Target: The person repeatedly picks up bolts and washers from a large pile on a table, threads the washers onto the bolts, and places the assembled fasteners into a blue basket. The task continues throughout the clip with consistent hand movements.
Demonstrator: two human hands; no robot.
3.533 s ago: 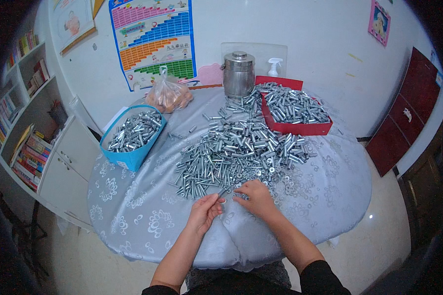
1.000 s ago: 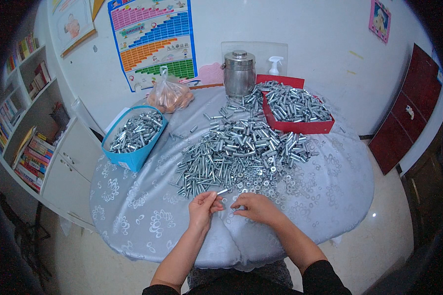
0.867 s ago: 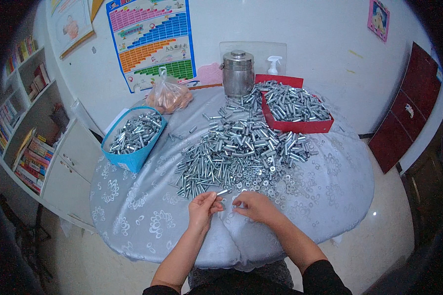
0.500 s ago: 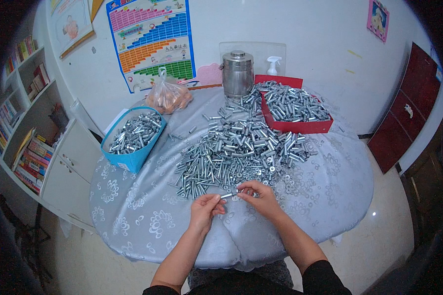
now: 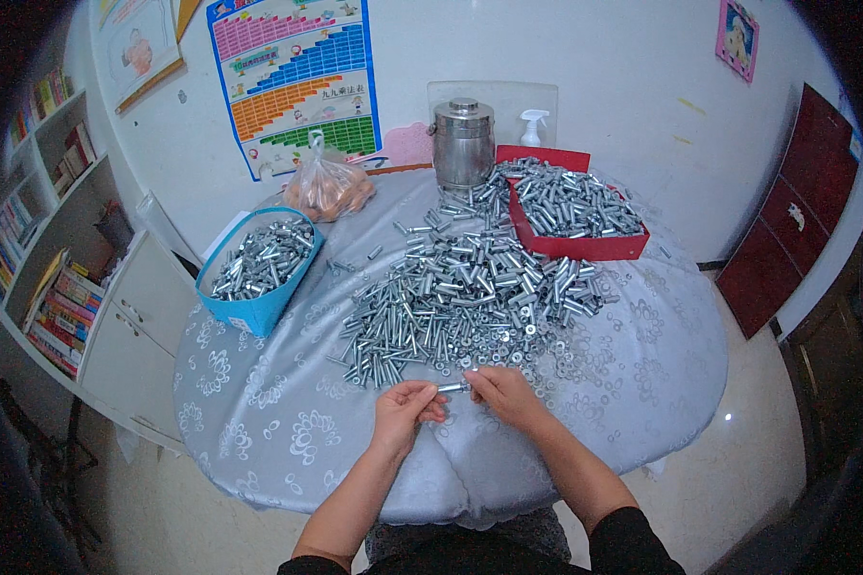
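A small silver bolt [image 5: 451, 387] is held level between my two hands near the table's front edge. My left hand [image 5: 405, 407] pinches its left end and my right hand [image 5: 501, 393] grips its right end. Just beyond my fingers lies a big loose heap of silver bolts, sleeves and washers [image 5: 470, 292] spread over the round table [image 5: 259, 422] with its pale patterned cloth.
A blue box [image 5: 255, 268] holding metal parts sits at the left. A red tray [image 5: 571, 211] piled with parts stands at the back right. Behind are a steel canister [image 5: 463, 144], a plastic bag of orange items [image 5: 328, 190] and a spray bottle [image 5: 532, 126]. Shelves with books [image 5: 53, 278] stand left.
My hands have come together on one bolt, right hand moving left to meet the left. The heap and containers stay put.
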